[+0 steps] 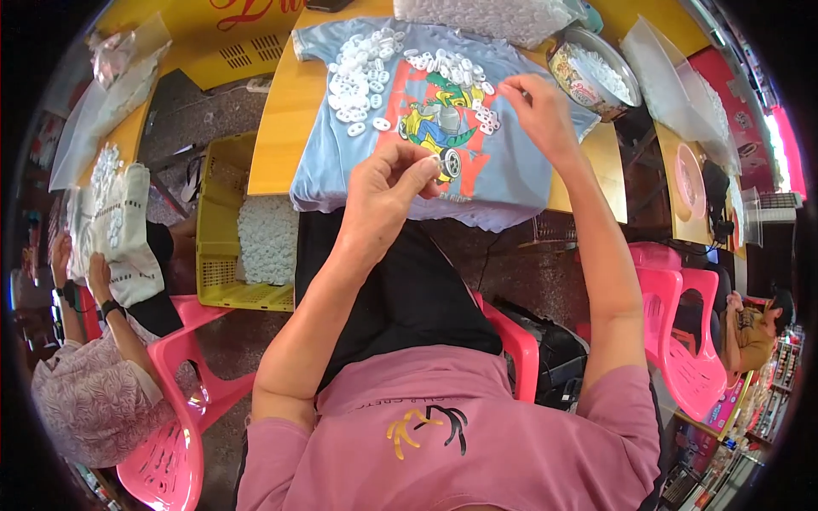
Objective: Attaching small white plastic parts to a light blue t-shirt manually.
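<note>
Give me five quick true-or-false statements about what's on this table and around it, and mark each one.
1. The left hand pinches a small white piece between thumb and finger. True.
2. The right hand rests on the person's lap. False: it is raised over the blue shirt on the table.
3. A yellow crate stands to the left of the person's legs. True.
4. The round patterned bowl is empty. False: it holds a heap of white pieces.
5. The blue shirt has a colourful cartoon print. True.
</note>
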A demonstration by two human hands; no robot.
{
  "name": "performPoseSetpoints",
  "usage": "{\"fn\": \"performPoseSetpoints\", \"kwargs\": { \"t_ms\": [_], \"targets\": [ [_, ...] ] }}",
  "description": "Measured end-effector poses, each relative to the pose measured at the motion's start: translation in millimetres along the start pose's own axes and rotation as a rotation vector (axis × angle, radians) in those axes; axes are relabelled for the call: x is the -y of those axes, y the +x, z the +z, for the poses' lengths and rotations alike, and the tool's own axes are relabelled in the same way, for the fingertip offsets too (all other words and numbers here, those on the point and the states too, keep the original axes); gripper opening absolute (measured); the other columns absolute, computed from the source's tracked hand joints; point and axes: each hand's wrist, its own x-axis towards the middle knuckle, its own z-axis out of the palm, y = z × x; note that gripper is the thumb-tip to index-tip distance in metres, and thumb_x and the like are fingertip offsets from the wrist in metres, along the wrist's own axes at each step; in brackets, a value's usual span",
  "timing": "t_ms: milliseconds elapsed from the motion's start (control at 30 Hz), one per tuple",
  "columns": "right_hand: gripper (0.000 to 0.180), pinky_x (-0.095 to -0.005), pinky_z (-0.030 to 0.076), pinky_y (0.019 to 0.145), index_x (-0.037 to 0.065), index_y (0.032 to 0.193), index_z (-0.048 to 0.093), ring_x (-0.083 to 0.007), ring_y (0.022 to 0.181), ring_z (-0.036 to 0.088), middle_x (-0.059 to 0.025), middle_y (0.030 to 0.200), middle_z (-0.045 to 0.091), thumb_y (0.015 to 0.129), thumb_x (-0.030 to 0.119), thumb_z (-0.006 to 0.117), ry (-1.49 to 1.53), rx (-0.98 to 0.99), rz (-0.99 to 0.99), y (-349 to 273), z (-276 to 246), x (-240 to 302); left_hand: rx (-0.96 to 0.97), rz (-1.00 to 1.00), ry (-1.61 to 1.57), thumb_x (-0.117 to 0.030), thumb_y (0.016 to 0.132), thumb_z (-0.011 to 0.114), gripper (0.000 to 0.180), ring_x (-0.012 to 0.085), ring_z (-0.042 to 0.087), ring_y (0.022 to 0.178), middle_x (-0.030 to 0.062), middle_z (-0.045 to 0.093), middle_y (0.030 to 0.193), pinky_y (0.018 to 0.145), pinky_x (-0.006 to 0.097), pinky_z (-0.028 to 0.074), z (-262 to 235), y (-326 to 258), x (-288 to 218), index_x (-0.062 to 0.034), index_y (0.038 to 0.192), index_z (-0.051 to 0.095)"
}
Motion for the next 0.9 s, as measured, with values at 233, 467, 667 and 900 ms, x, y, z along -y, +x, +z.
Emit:
{"fn": "performPoseSetpoints", "kwargs": {
  "t_ms": [233,467,667,900],
  "targets": [
    [0.019,-0.0386,0.049,0.072,0.008,0.095,0.070,-0.0279,0.078,0.063,-0.0081,0.085,0.066,0.086,0.024,0.067,-0.371,0.047,-0.058,19.8,14.4,-3.3,-0.041,0.024,0.009,-0.012,0.093,0.063,0.014,0.0096,0.060,0.073,0.0043,0.063,0.079,0.070,0.025,0.049,-6.2,1.2,-4.8,0.0017,0.096,0.062],
    [0.024,-0.0298,0.050,0.068,0.006,0.106,0.066,-0.0177,0.071,0.063,-0.0062,0.083,0.067,0.088,0.023,0.067,-0.064,0.068,0.010,11.6,19.4,-3.4,-0.004,0.002,0.018,-0.013,0.092,0.067,0.017,0.0107,0.061,0.075,0.0042,0.065,0.087,0.073,0.025,0.048,-10.6,2.8,-5.1,0.0003,0.101,0.062],
    [0.024,-0.0231,0.047,0.065,0.002,0.111,0.065,-0.0050,0.071,0.055,0.0037,0.084,0.063,0.093,0.018,0.065,0.804,0.131,0.468,-10.7,-4.5,35.5,-0.039,0.022,-0.053,-0.014,0.091,0.067,0.017,0.0107,0.061,0.078,0.0045,0.065,0.089,0.075,0.025,0.049,-1.3,2.2,-10.0,-0.0003,0.100,0.063],
    [0.028,-0.0234,0.049,0.066,0.003,0.119,0.063,-0.0054,0.074,0.056,0.0012,0.086,0.062,0.094,0.015,0.062,1.113,0.160,0.512,-47.1,-19.6,79.8,0.038,0.166,-0.097,-0.015,0.091,0.068,0.017,0.0091,0.060,0.086,0.0091,0.065,0.112,0.078,0.025,0.049,22.8,1.9,-6.4,-0.0010,0.101,0.064]
  ]
}}
